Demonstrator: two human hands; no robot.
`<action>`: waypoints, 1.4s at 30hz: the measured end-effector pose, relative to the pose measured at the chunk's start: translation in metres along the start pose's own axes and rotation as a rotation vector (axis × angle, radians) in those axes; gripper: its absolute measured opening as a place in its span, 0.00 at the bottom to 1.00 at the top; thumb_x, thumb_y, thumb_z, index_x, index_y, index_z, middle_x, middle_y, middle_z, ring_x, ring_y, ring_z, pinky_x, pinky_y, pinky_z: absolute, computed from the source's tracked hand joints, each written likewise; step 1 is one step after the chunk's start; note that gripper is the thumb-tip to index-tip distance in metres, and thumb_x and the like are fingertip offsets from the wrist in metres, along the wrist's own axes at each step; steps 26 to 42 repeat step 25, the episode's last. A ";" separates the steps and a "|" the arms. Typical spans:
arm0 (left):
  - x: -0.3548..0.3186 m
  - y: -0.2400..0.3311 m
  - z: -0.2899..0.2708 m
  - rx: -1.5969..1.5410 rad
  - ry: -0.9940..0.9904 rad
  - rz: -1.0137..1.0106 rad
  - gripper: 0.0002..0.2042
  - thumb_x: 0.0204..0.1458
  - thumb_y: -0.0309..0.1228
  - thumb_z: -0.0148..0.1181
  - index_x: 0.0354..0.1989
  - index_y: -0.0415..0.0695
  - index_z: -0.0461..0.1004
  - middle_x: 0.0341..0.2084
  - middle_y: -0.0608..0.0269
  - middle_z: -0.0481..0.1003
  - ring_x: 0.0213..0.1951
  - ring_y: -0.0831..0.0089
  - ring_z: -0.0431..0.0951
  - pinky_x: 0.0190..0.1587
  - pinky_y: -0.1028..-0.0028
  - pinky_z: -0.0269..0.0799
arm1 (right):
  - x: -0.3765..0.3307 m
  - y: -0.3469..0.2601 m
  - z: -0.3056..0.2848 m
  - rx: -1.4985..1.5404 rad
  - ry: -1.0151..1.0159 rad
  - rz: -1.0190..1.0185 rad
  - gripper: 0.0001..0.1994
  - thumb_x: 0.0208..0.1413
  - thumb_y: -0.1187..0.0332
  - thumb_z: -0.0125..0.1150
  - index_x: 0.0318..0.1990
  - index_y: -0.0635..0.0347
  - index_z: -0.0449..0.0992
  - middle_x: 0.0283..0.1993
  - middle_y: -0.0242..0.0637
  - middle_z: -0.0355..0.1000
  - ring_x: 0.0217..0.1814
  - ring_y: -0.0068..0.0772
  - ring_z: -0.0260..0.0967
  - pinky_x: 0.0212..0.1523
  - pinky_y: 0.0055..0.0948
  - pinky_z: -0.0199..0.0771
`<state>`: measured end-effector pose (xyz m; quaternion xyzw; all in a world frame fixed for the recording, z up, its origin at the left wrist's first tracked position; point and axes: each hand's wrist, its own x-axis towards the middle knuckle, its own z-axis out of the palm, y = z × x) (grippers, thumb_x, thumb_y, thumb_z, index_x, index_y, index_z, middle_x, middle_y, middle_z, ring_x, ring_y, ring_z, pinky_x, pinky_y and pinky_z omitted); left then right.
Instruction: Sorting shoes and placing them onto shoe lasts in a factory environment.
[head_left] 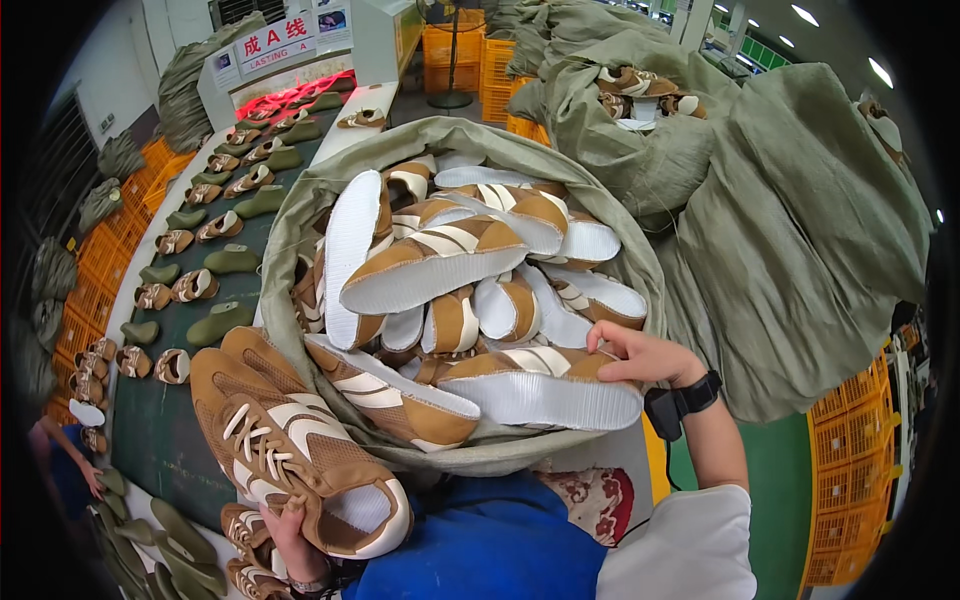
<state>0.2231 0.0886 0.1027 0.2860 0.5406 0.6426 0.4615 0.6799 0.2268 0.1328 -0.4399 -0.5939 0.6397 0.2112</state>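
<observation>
My left hand grips a pair of brown lace-up shoes with cream stripes, at the left side of a big green-grey sack. Its fingers close at the heel end of the nearer shoe. Inside the sack, my right hand has its fingers bent over the right end of a brown shoe upper. That upper lies on its side, showing its ribbed white bottom. More such uppers fill the sack in a loose heap, many with white bottoms upward.
Left of the sack, a dark green conveyor carries rows of small shoe uppers and green shoe lasts. Other full sacks crowd the right. Orange crates are stacked beyond. A co-worker's arm reaches in at far left.
</observation>
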 end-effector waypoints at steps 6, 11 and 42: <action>0.005 -0.009 -0.011 -0.030 0.027 0.018 0.30 0.45 0.31 0.53 0.58 0.36 0.54 0.49 0.54 0.65 0.48 0.67 0.68 0.53 0.70 0.61 | -0.023 -0.068 0.030 0.375 0.725 -0.554 0.17 0.49 0.75 0.61 0.45 0.61 0.63 0.30 0.27 0.67 0.28 0.15 0.63 0.28 0.13 0.66; 0.008 -0.009 -0.016 -0.064 0.048 0.055 0.28 0.48 0.31 0.53 0.58 0.36 0.54 0.49 0.54 0.65 0.48 0.67 0.68 0.53 0.70 0.62 | 0.017 -0.064 0.112 -0.634 1.014 -0.995 0.11 0.45 0.78 0.59 0.38 0.59 0.71 0.38 0.34 0.72 0.32 0.23 0.70 0.25 0.22 0.69; -0.008 -0.083 -0.192 0.146 0.101 0.165 0.42 0.44 0.30 0.63 0.66 0.40 0.44 0.62 0.54 0.54 0.60 0.63 0.59 0.60 0.64 0.57 | 0.119 -0.069 0.346 -0.685 -0.642 -1.243 0.06 0.44 0.69 0.54 0.29 0.59 0.67 0.20 0.37 0.65 0.22 0.44 0.67 0.23 0.39 0.66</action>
